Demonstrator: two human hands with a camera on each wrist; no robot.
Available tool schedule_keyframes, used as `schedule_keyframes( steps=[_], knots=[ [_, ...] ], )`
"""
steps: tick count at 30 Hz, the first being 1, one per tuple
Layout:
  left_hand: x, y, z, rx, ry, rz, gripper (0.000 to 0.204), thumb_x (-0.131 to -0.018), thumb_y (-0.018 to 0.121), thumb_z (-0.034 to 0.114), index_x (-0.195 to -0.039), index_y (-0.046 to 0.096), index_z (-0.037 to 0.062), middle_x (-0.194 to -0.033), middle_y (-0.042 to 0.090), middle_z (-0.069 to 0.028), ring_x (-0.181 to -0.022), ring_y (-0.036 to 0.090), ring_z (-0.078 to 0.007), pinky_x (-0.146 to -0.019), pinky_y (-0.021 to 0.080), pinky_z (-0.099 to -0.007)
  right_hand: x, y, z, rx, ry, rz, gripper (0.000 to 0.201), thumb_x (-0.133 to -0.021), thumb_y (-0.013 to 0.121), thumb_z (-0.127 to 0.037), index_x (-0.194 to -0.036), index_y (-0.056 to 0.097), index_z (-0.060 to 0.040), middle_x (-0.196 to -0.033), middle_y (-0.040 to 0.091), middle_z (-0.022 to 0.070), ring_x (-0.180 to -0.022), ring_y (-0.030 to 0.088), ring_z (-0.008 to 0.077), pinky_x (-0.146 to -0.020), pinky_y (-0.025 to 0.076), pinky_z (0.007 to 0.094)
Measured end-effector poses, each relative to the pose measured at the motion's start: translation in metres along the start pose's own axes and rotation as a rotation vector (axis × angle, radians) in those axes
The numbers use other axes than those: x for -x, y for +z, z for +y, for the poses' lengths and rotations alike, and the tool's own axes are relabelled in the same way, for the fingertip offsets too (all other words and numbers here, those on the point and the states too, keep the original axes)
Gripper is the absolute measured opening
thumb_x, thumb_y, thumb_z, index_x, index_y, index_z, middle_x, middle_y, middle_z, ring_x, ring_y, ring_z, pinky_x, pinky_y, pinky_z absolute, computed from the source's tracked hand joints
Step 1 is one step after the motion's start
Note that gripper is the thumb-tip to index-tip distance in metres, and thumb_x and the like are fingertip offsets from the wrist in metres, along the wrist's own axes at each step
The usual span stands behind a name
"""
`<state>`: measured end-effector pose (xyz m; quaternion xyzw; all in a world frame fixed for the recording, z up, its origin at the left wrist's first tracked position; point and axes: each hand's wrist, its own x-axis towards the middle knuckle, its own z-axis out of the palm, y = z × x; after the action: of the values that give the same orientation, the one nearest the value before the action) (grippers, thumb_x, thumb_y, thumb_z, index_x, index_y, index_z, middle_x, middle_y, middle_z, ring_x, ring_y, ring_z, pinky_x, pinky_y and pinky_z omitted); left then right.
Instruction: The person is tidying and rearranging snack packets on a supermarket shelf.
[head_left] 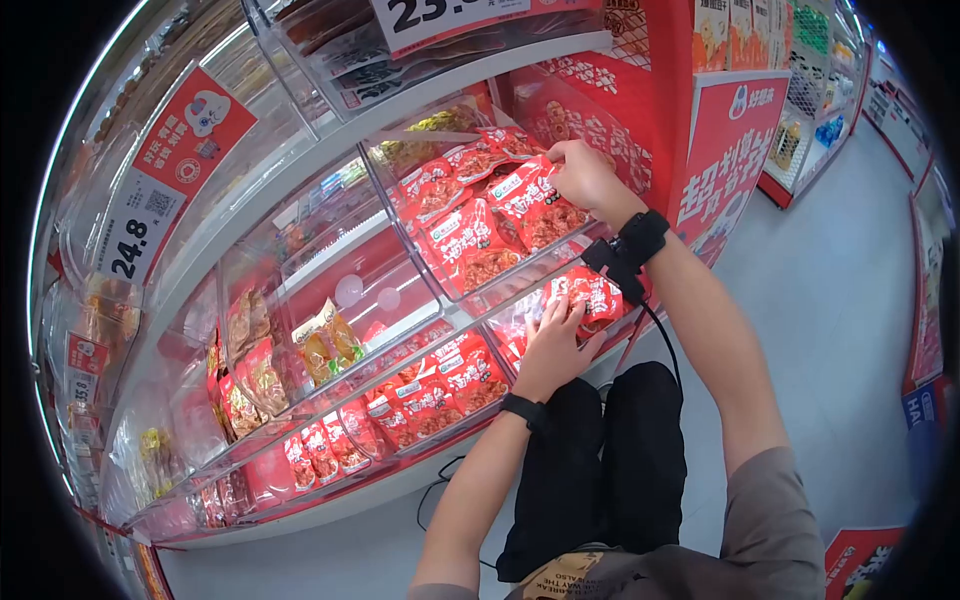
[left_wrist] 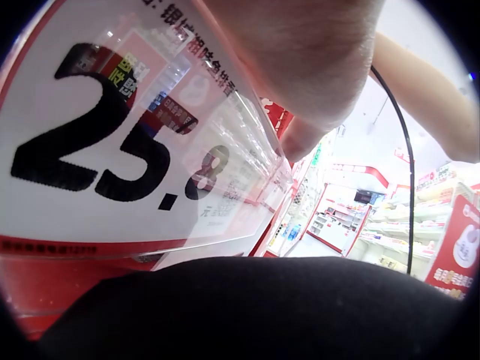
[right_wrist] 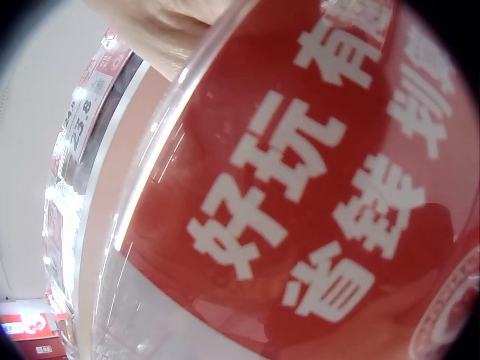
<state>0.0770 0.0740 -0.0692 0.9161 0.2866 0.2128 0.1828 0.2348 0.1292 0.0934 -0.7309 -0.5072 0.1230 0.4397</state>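
Observation:
In the head view, my right hand reaches into the upper clear bin and pinches the top corner of a red snack bag with white lettering. More bags like it stand around it in that bin. Lower down, my left hand rests with spread fingers on another red snack bag in the bottom row. Its palm side is hidden. The left wrist view catches only the heel of the left hand, and the right wrist view a strip of the right hand.
A 25.8 price card fills much of the left wrist view, and a red sign the right one. Red snack bags line the lower bins. A red end panel borders the shelf. A black cable hangs from the right wrist.

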Motion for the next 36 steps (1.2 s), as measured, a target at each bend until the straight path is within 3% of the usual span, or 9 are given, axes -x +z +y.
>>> schedule_keyframes(
  steps=[3, 7, 11, 14, 17, 20, 22, 28, 36],
  knots=[
    [0.001, 0.002, -0.001, -0.006, -0.002, 0.007, 0.057, -0.084, 0.058, 0.044, -0.127, 0.050, 0.0068, -0.133, 0.043, -0.0227, -0.126, 0.040, -0.0348, -0.099, 0.031, -0.0520, -0.007, 0.005, 0.005, 0.079, -0.065, 0.037, 0.031, -0.071, 0.058, 0.000, -0.101, 0.063, 0.0042, -0.095, 0.064, 0.0266, -0.094, 0.063, 0.0350, -0.077, 0.051, 0.0390],
    [0.001, 0.000, 0.000, 0.016, -0.025, -0.018, 0.059, -0.083, 0.058, 0.045, -0.128, 0.050, 0.0071, -0.133, 0.043, -0.0225, -0.126, 0.040, -0.0355, -0.099, 0.030, -0.0526, -0.007, 0.002, -0.006, 0.118, 0.166, -0.324, 0.031, -0.078, 0.056, -0.005, -0.107, 0.061, 0.0040, -0.074, 0.066, 0.0203, -0.073, 0.066, 0.0349, -0.067, 0.052, 0.0418],
    [0.002, -0.003, 0.000, 0.062, -0.031, -0.026, 0.061, -0.082, 0.059, 0.046, -0.129, 0.050, 0.0073, -0.134, 0.043, -0.0221, -0.126, 0.039, -0.0359, -0.100, 0.029, -0.0520, 0.005, 0.000, -0.014, 0.453, 0.013, -0.167, 0.026, -0.078, 0.054, -0.009, -0.099, 0.061, 0.0056, -0.100, 0.063, 0.0244, -0.093, 0.063, 0.0340, -0.076, 0.051, 0.0426],
    [0.003, -0.004, -0.002, 0.074, -0.033, -0.018, 0.061, -0.082, 0.059, 0.046, -0.127, 0.051, 0.0065, -0.134, 0.044, -0.0218, -0.126, 0.040, -0.0358, -0.101, 0.029, -0.0497, 0.011, -0.002, -0.002, 0.326, -0.475, 0.373, 0.021, -0.080, 0.055, -0.010, -0.096, 0.062, 0.0015, -0.095, 0.063, 0.0188, -0.083, 0.063, 0.0294, -0.069, 0.050, 0.0404],
    [0.004, -0.004, 0.000, 0.095, -0.025, 0.005, 0.058, -0.083, 0.058, 0.045, -0.125, 0.053, 0.0055, -0.132, 0.045, -0.0223, -0.125, 0.041, -0.0341, -0.101, 0.029, -0.0477, 0.066, -0.035, -0.028, -0.092, -0.623, 0.199, 0.018, -0.080, 0.057, -0.010, -0.094, 0.062, -0.0006, -0.082, 0.062, 0.0152, -0.070, 0.061, 0.0260, -0.062, 0.047, 0.0369],
    [0.003, 0.000, -0.002, 0.052, 0.004, 0.049, 0.055, -0.082, 0.059, 0.043, -0.120, 0.056, 0.0035, -0.129, 0.048, -0.0215, -0.122, 0.043, -0.0333, -0.098, 0.031, -0.0466, 0.114, -0.045, -0.005, -0.071, -0.584, -0.096, 0.016, -0.081, 0.058, -0.009, -0.093, 0.062, 0.0011, -0.073, 0.062, 0.0105, -0.060, 0.055, 0.0107, -0.058, 0.043, 0.0226],
    [0.002, 0.002, -0.004, 0.051, 0.006, 0.052, 0.055, -0.081, 0.060, 0.042, -0.119, 0.057, 0.0031, -0.127, 0.050, -0.0202, -0.119, 0.045, -0.0320, -0.097, 0.032, -0.0459, 0.127, -0.036, 0.032, -0.053, -0.370, -0.232, 0.021, -0.080, 0.058, -0.008, -0.099, 0.062, 0.0020, -0.077, 0.064, 0.0128, -0.060, 0.059, 0.0159, -0.059, 0.046, 0.0274],
    [0.003, 0.000, -0.005, 0.066, 0.008, 0.064, 0.056, -0.080, 0.061, 0.043, -0.118, 0.057, 0.0017, -0.126, 0.051, -0.0196, -0.119, 0.045, -0.0314, -0.096, 0.033, -0.0462, 0.133, 0.011, 0.142, 0.147, -0.167, -0.047, 0.029, -0.078, 0.060, -0.011, -0.101, 0.057, 0.0049, -0.081, 0.062, 0.0234, -0.078, 0.062, 0.0378, -0.071, 0.049, 0.0429],
    [-0.001, -0.019, 0.000, 0.283, -0.140, -0.135, 0.059, -0.079, 0.064, 0.037, -0.123, 0.048, -0.0003, -0.125, 0.050, -0.0203, -0.119, 0.045, -0.0319, -0.096, 0.031, -0.0497, 0.127, 0.023, 0.124, -0.018, -0.145, -0.095, 0.024, -0.076, 0.062, -0.009, -0.099, 0.062, -0.0021, -0.083, 0.065, 0.0135, -0.071, 0.062, 0.0228, -0.066, 0.049, 0.0329]
  ],
)
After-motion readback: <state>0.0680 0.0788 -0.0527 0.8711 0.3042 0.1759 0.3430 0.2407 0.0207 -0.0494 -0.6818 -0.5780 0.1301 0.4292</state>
